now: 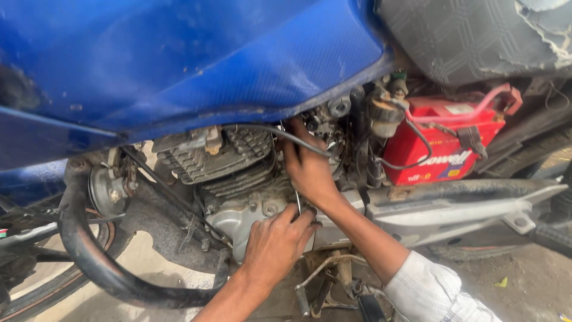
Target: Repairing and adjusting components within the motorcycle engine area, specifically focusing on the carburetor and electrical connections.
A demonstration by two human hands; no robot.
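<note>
So mid-frame the left hand [275, 245] pinches a thin metal rod [298, 201] against the grey finned motorcycle engine [238, 173]; right hand [307, 167] curls behind a black cable [280, 134], grip unclear.

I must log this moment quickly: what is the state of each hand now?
Left hand: closed on a thin metal tool at the engine.
Right hand: reaching into the engine; grip cannot be told.

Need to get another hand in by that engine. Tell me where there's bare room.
Free: the ground between crash guard and engine case. Crowded: behind the cylinder, where the right hand, left hand, thin metal tool, cables and the red battery pack together.
</note>
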